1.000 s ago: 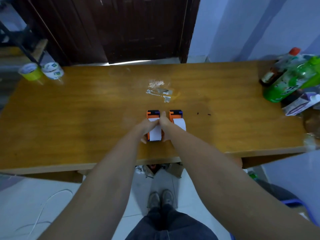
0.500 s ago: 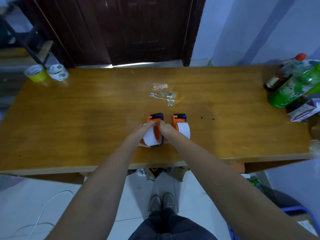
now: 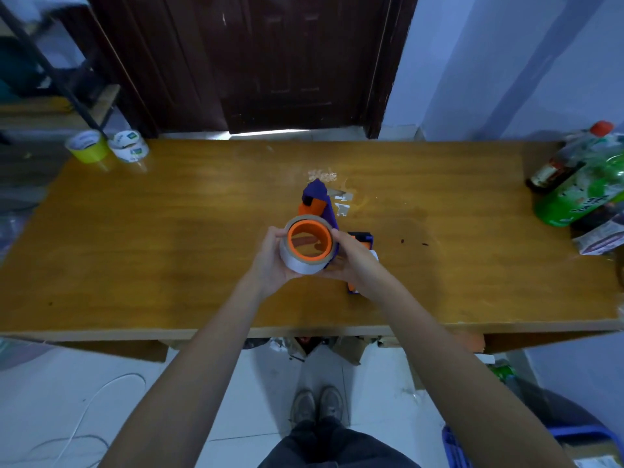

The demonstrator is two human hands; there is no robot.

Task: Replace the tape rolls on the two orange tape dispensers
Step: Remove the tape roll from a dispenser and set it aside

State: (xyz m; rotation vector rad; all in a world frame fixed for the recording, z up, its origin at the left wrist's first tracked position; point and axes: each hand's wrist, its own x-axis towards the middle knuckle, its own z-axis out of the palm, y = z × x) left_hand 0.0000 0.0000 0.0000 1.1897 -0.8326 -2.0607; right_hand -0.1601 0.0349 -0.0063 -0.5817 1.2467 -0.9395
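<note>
Tape dispensers, two, both over the wooden table (image 3: 135,248). Going large to small: table first, long, with a cluster of bottles (image 3: 580,184) at its far right corner and two spare tape rolls, one yellow (image 3: 88,147) and one white (image 3: 130,146), side by side at the far left corner.

Your two hands hold the first dispenser (image 3: 315,211) up above the table middle, turned so its orange hub faces you, purple end pointing away. Your left hand (image 3: 270,261) curls around the silver-grey tape roll (image 3: 297,261) seated on that hub, fingers on its left rim. Your right hand (image 3: 354,261) grips the dispenser body from the right side.

Second dispenser (image 3: 363,239) lies on the table just behind your right hand, mostly hidden by it.

Smallest: scraps of clear tape (image 3: 341,201) stuck to the tabletop beyond the held dispenser.
</note>
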